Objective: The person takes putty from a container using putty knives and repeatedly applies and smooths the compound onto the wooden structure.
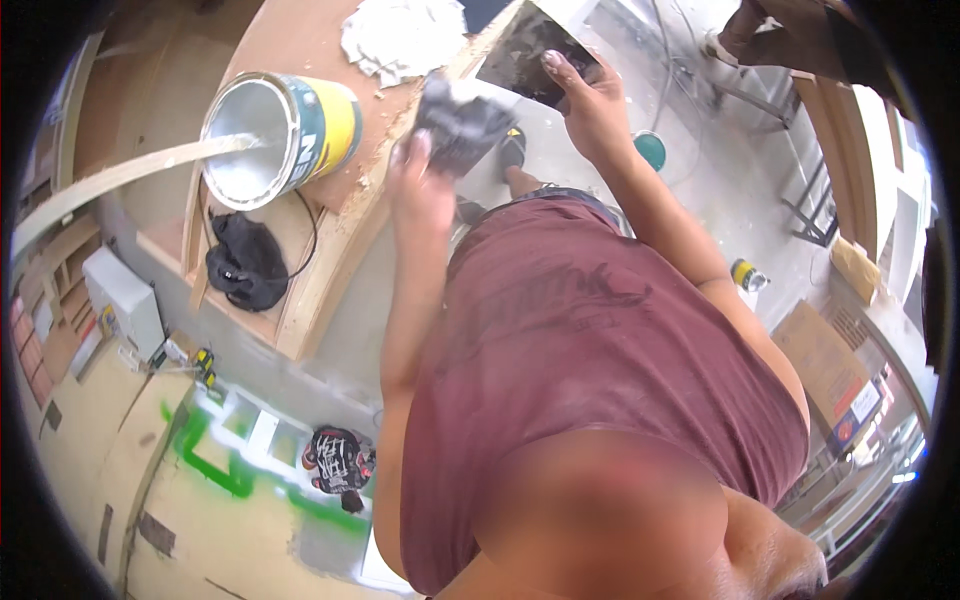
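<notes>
My left hand (pixel 420 185) is closed on the lower edge of a dark flat spreader (pixel 462 130), blurred by motion, with a dab of white paste along its top. My right hand (pixel 598 115) grips a second dark flat plate (pixel 535 55), its thumb pressed on the smeared face. Between and beyond the hands, a heap of white paste (pixel 403 38) sits on the brown wooden board (pixel 290 45). Left of my left hand lies a yellow and green can (pixel 330 130) tipped toward me, with a wooden stick (pixel 130 178) reaching into its whitish mouth.
A black bag or cloth (pixel 247 262) with a cord lies near the can. A teal lid (pixel 650 150) and a small yellow container (pixel 747 275) are on the floor at right. Cardboard (pixel 820 360) leans farther right. Another person (pixel 340 460) is at lower left.
</notes>
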`<state>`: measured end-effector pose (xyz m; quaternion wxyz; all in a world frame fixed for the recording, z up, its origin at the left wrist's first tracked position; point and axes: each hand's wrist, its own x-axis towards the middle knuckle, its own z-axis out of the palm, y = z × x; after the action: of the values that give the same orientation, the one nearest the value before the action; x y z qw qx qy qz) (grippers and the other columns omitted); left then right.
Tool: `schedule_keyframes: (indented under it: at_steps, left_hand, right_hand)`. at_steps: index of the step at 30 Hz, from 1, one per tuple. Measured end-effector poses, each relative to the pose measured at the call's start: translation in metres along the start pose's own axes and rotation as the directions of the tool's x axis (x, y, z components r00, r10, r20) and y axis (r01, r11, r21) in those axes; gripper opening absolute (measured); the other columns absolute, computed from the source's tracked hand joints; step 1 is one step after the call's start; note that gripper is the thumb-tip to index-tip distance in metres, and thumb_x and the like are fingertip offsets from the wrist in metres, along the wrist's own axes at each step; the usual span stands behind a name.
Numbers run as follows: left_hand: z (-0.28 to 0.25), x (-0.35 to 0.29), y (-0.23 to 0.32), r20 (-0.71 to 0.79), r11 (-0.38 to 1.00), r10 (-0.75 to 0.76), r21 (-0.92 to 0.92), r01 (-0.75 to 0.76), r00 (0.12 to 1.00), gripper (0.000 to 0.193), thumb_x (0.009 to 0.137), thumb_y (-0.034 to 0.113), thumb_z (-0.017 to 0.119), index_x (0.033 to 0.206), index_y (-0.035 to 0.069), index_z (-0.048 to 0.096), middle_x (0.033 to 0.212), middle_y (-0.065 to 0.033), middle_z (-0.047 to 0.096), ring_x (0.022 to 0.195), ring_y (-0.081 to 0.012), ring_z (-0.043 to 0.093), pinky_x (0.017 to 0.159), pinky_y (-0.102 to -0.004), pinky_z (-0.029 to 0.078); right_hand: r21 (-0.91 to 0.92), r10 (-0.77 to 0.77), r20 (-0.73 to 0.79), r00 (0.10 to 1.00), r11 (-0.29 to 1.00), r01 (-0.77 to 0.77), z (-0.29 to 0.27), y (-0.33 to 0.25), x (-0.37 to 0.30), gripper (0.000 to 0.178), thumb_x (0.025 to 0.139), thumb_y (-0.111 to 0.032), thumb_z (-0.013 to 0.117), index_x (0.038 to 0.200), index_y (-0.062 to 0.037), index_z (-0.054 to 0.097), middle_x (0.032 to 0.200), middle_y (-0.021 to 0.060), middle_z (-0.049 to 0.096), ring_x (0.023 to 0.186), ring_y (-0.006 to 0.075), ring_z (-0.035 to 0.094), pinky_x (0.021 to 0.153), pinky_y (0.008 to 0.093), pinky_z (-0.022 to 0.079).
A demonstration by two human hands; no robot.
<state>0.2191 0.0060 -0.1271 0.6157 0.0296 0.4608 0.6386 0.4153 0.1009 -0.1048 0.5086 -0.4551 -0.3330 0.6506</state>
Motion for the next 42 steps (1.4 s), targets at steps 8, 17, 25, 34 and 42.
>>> schedule_keyframes:
  at_steps: [8, 17, 25, 34, 42]
  left_hand:
    - [0.040, 0.026, -0.011, -0.042, 0.984, 0.112, 0.146, -0.105, 0.993, 0.013, 0.091, 0.009, 0.065, 0.099, 0.009, 0.056, 0.089, -0.0035, 0.067, 0.071, -0.0122, 0.064, 0.058, -0.0246, 0.053]
    - [0.049, 0.028, -0.020, 0.007, 0.966, 0.175, 0.189, -0.173, 0.984, 0.014, 0.091, 0.011, 0.065, 0.100, 0.010, 0.055, 0.088, -0.0028, 0.066, 0.067, -0.0113, 0.063, 0.052, -0.0231, 0.048]
    - [0.061, 0.020, -0.012, -0.039, 0.928, 0.311, 0.230, -0.294, 0.950, 0.013, 0.094, 0.014, 0.062, 0.099, 0.008, 0.052, 0.085, -0.0018, 0.062, 0.062, -0.0055, 0.055, 0.045, -0.0190, 0.037]
    - [0.081, 0.022, -0.009, 0.010, 0.902, 0.359, 0.252, -0.350, 0.933, 0.014, 0.097, 0.018, 0.055, 0.102, 0.006, 0.051, 0.090, -0.0036, 0.062, 0.067, -0.0054, 0.057, 0.049, -0.0179, 0.042]
    - [0.080, -0.007, -0.006, 0.280, 0.521, 0.379, 0.723, -0.453, 0.882, 0.020, 0.100, 0.015, 0.053, 0.101, -0.005, 0.053, 0.091, -0.0096, 0.061, 0.082, -0.0160, 0.058, 0.074, -0.0319, 0.048]
  right_hand:
    - [-0.312, -0.113, 0.151, 0.982, 0.937, 0.156, -0.015, -0.012, -0.006, 0.032, 0.095, -0.009, 0.060, 0.124, 0.0031, 0.060, 0.106, 0.0089, 0.069, 0.094, 0.0117, 0.062, 0.086, 0.0280, 0.051]
    - [-0.674, 0.009, 0.230, 0.973, 0.723, 0.152, -0.026, -0.024, -0.009, 0.035, 0.094, -0.007, 0.059, 0.129, -0.0061, 0.059, 0.107, 0.0078, 0.071, 0.096, 0.0099, 0.062, 0.089, 0.0282, 0.049]
    - [-0.674, -0.159, 0.079, 0.984, 0.719, 0.170, -0.034, -0.054, 0.001, 0.039, 0.087, -0.016, 0.066, 0.119, 0.0063, 0.061, 0.097, 0.0165, 0.072, 0.084, 0.0181, 0.069, 0.076, 0.0302, 0.055]
    - [-0.078, 0.197, 0.123, 0.973, 0.979, -0.188, -0.017, -0.040, 0.012, 0.035, 0.084, -0.011, 0.073, 0.114, 0.0031, 0.062, 0.092, 0.0074, 0.069, 0.079, 0.0114, 0.067, 0.067, 0.0276, 0.059]
    - [-0.446, 0.221, 0.083, 0.972, 0.880, -0.162, -0.030, -0.048, -0.006, 0.063, 0.080, -0.040, 0.074, 0.128, -0.0022, 0.058, 0.104, 0.0175, 0.070, 0.096, 0.0254, 0.068, 0.088, 0.0379, 0.053]
